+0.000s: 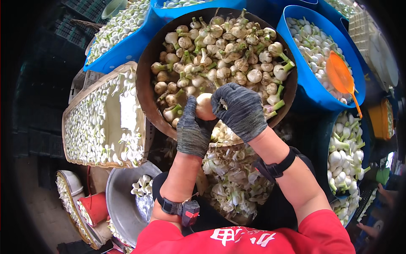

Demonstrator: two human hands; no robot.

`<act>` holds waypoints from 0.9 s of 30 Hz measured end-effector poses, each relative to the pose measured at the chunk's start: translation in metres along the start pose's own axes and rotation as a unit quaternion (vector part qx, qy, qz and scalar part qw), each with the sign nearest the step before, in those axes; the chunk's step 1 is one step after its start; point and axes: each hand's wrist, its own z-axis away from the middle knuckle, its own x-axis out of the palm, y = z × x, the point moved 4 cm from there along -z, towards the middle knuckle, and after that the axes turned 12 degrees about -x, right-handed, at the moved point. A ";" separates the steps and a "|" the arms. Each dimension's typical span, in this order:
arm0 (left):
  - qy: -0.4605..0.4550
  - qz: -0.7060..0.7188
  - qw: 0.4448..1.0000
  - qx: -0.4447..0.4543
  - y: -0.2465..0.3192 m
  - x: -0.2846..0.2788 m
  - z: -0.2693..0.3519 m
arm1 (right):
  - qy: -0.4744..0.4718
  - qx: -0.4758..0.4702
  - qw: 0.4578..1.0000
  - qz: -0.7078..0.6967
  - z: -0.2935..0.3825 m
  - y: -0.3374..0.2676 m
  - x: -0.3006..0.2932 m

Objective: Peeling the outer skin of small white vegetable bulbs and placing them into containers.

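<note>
A pale, rounded garlic bulb (204, 106) is held in my left hand (194, 130), thumb along its near left side. Curled against the bulb's right edge are the fingers of my right hand (240, 111); they hide what lies between their tips. Both hands wear dark grey knit gloves. They are over the near part of a wide, brown-rimmed basin (149, 106). Soil-stained garlic bulbs with cut green stems (222, 47) fill it, with murky water among them. Loose papery garlic skins (236, 181) are heaped below my wrists, between my legs.
A pale tub (111, 130) of water and white garlic stands left, above a grey metal basin (122, 187). Blue tubs (320, 85) of cleaned garlic flank the basin; an orange strainer (340, 73) lies on the right one. At far right, part of another person's arm (385, 193) shows.
</note>
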 end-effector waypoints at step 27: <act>-0.126 -0.307 0.943 0.028 0.008 0.019 0.047 | 0.106 0.032 0.993 0.030 -0.007 0.047 -0.034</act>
